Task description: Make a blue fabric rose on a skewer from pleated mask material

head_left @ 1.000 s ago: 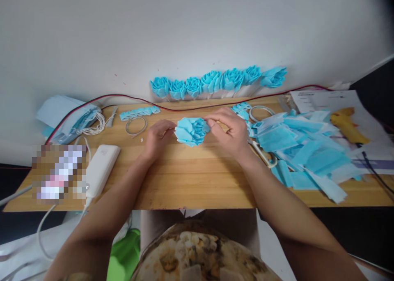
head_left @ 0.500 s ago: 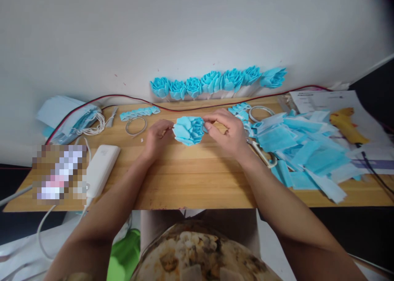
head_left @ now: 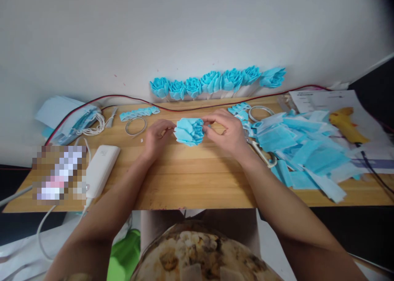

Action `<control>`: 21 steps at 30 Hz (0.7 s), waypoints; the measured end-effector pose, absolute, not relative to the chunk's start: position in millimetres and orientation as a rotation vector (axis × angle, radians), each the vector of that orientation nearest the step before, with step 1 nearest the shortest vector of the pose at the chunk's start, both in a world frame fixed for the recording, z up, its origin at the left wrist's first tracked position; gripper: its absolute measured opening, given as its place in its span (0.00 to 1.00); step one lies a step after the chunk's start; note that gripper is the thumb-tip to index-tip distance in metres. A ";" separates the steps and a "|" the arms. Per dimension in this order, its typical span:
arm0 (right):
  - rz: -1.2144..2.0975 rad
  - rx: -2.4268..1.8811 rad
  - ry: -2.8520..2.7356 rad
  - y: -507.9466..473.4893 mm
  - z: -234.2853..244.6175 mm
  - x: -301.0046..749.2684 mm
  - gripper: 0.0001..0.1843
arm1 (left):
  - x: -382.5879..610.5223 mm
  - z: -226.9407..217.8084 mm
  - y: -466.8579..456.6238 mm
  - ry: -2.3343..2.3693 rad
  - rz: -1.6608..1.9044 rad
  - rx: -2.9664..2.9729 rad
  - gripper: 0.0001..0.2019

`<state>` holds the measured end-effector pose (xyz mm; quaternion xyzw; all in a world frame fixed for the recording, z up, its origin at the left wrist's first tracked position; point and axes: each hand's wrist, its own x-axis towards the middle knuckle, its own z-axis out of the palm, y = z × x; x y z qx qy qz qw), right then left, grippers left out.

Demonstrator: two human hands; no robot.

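A light-blue artificial flower (head_left: 189,131) with layered, ruffled petals is held above the middle of the wooden table. My left hand (head_left: 157,138) is closed at the flower's left side, fingertips pinched together; the exact part it grips is hidden. On the opposite side, my right hand (head_left: 226,132) pinches the petal edge between thumb and forefinger. Beyond my right hand lies a pleated blue strip (head_left: 240,107). Scissors (head_left: 261,153) lie beside my right wrist, partly under a pile of blue fabric pieces (head_left: 301,141).
Several finished blue flowers (head_left: 212,81) lean against the wall. A yellow glue gun (head_left: 347,125) lies on paper at right. At left are a white power bank (head_left: 103,168), stacked blue sheets (head_left: 66,116) and a ring (head_left: 136,126). A red-black cable (head_left: 184,109) crosses the back.
The flower has turned slightly, and its ruffled centre faces more to the right. Both hands stay almost in place beside it.
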<state>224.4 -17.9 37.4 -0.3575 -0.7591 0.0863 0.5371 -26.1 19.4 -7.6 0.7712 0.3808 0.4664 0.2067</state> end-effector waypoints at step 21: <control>0.456 -0.911 -1.770 -25.3 39.0 224.2 0.13 | -24.5 -6.3 19.3 1.086 1.300 2.096 0.09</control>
